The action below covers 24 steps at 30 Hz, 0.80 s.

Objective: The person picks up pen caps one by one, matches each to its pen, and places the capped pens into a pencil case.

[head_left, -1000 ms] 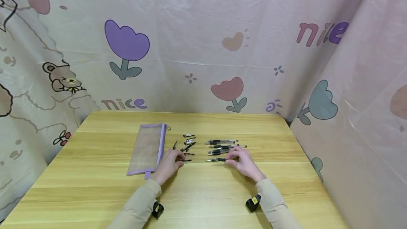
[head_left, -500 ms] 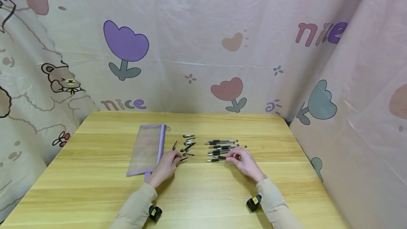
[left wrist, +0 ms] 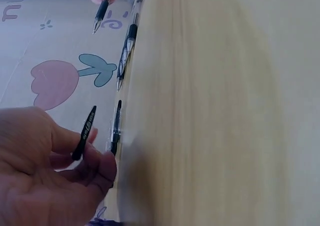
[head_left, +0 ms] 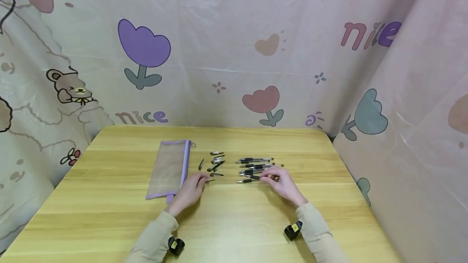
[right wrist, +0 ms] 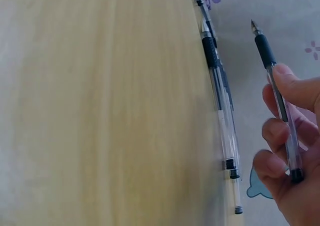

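Note:
My left hand pinches a black pen cap between thumb and fingers, its lettered clip facing the left wrist camera. Another cap lies on the table just beyond those fingers. In my right hand is an uncapped gel pen with a black grip and clear barrel, its tip pointing left and its end against the palm. The right wrist view shows this pen raised above the table, beside several uncapped pens lying there. Loose caps are scattered ahead of the left hand.
A mesh zip pouch with purple edging lies flat left of the caps. The wooden table runs back to a printed curtain. Black wrist cameras sit at both sleeves.
My left hand has drawn slightly left with the cap. The pen in my right hand has lifted and now shows apart from the frontmost pen on the table.

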Each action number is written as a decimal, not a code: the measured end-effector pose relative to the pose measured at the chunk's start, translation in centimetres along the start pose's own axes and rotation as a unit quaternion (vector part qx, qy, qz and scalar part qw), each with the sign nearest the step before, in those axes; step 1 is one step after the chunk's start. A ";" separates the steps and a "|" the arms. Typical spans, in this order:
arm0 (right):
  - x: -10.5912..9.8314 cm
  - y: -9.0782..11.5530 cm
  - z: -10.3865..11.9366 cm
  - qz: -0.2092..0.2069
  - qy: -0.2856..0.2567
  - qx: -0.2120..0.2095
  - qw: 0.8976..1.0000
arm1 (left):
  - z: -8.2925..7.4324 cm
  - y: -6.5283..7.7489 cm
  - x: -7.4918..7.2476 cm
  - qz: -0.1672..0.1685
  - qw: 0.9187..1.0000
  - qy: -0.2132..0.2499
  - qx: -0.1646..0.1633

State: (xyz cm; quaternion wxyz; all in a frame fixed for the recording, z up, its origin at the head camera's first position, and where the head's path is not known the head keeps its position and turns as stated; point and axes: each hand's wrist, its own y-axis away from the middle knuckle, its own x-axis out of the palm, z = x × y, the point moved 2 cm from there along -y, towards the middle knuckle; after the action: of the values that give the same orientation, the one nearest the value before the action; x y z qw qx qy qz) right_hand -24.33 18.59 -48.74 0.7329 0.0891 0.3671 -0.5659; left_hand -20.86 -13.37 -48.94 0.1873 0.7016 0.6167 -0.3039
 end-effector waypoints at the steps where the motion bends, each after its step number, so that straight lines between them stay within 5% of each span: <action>1: 0.0 0.0 0.1 0.007 -0.001 0.001 1.000 | 0.0 0.0 0.0 -0.001 1.000 0.006 0.004; 13: 0.7 -0.1 1.9 0.070 0.004 -0.012 0.997 | -2.0 -0.2 1.3 0.057 0.993 0.052 0.084; 24: 1.2 -0.1 2.6 0.070 0.007 -0.035 0.997 | -2.6 -0.4 1.8 0.085 0.991 0.070 0.083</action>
State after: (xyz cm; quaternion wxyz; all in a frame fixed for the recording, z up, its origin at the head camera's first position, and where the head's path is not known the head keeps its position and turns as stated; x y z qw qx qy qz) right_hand -23.16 16.27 -47.63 0.7709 0.0933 0.3845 -0.4992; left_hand -20.67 -10.27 -48.20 0.1103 0.7838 0.5394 -0.2871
